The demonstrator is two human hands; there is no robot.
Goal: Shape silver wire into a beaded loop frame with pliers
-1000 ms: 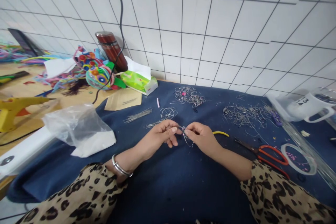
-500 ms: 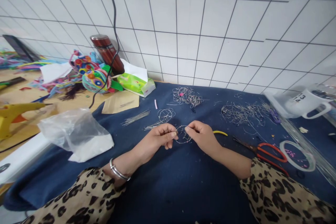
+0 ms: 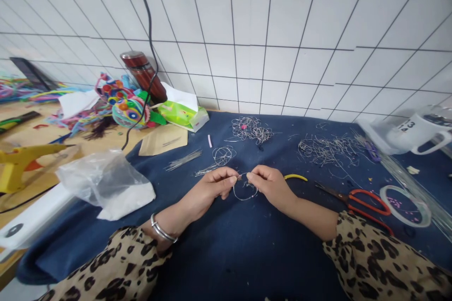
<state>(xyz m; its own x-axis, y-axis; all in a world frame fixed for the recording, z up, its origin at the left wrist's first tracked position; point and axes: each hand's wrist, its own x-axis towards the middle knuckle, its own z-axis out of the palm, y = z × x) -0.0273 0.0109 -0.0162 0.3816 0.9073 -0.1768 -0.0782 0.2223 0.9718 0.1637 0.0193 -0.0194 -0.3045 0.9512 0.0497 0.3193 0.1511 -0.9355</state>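
Note:
Between my two hands is a thin wire ring with tiny pinkish beads on it. My left hand pinches its upper left side between thumb and forefinger. On the upper right side, the thumb and forefinger of my right hand are closed on the same wire. The ring hangs above the dark blue cloth. Just behind my left hand lie another wire ring and some straight wires. A yellow handle sticks out past my right hand; the rest of that tool is hidden.
Tangled wire lies at the back, with a second heap to its right. Red-handled scissors and a round dish of pink beads are at right. A plastic bag and yellow glue gun are at left.
The wire ring has turned in my fingers and now hangs lower, its bottom edge nearer me. My hands have drawn slightly closer together. The camera view has shifted a little.

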